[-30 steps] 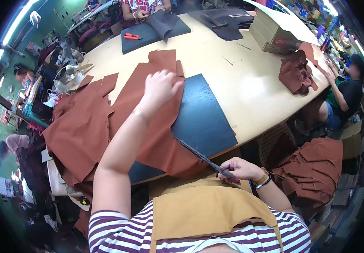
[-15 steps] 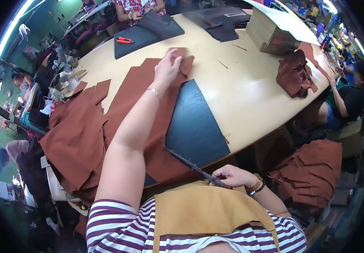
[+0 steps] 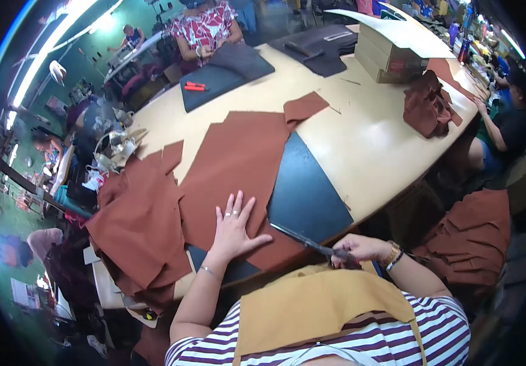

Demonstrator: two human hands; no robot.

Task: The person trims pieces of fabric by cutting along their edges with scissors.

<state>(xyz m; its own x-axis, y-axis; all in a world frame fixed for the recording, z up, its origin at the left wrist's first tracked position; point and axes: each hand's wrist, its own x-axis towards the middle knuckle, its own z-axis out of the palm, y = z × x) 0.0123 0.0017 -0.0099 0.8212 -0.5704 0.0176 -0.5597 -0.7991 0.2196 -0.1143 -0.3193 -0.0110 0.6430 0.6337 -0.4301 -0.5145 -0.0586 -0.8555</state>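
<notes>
My left hand (image 3: 235,229) lies flat with fingers spread on a brown sheet of fabric or leather (image 3: 232,161) near the table's front edge. My right hand (image 3: 360,249) grips the handles of a pair of dark scissors (image 3: 302,236), whose blades point left along the sheet's lower right edge. Under the brown sheet lies a dark blue-green cutting board (image 3: 308,189), its right part exposed. A small brown offcut (image 3: 306,108) rests at the sheet's far end. More brown pieces (image 3: 138,222) are piled to the left of my left hand.
Across the table (image 3: 366,134), a person (image 3: 205,30) handles dark material beside a red cutter (image 3: 196,86). A cardboard box (image 3: 385,55) and crumpled brown scraps (image 3: 427,107) are at the right. A seated person (image 3: 507,116) is beyond them. Stacked brown pieces (image 3: 470,238) hang below the right edge.
My left hand has come back from the far end of the sheet to press flat near its front. The small offcut now lies turned to the right there. The scissors stay in my right hand.
</notes>
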